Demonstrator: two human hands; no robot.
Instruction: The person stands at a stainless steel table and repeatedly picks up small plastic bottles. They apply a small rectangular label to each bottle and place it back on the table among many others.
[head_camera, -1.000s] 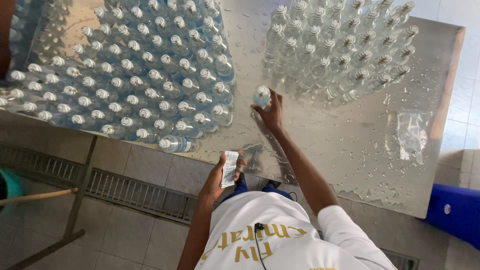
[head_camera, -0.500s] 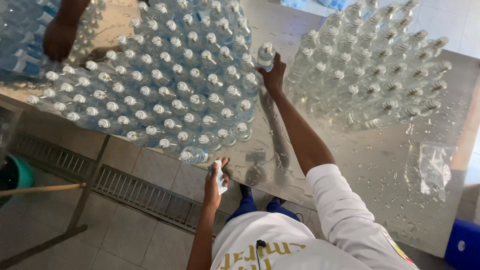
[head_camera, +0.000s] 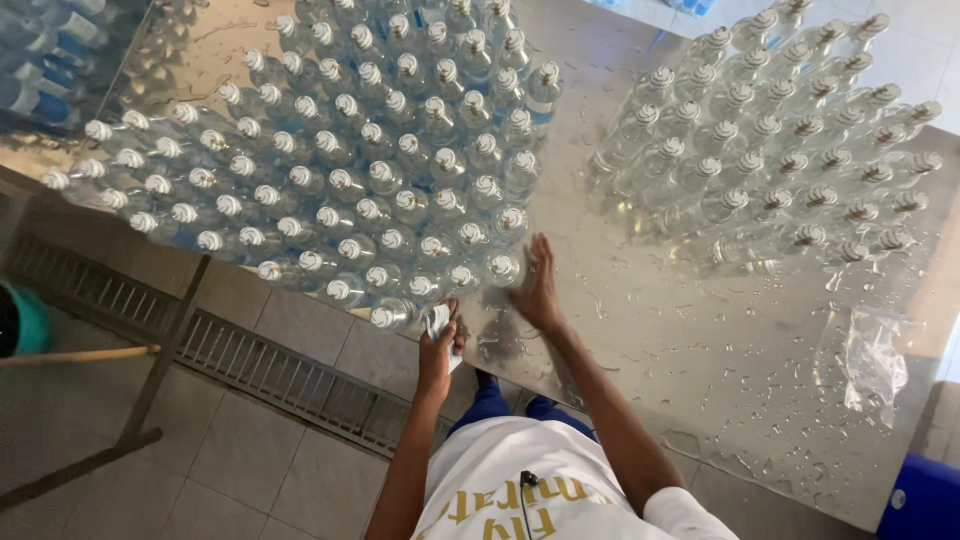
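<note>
- Head view looks down on a wet, shiny worktop full of clear bottles
- left hand is closed around a small white thing, right at the worktop's near edge
- right hand is open and flat, fingers spread, touching the bottle with a white cap
- this bottle stands at the near corner of the big bunch of bottles
- another bunch of bottles stands well apart on the right
- crumpled clear plastic bag lies near the right edge
</note>
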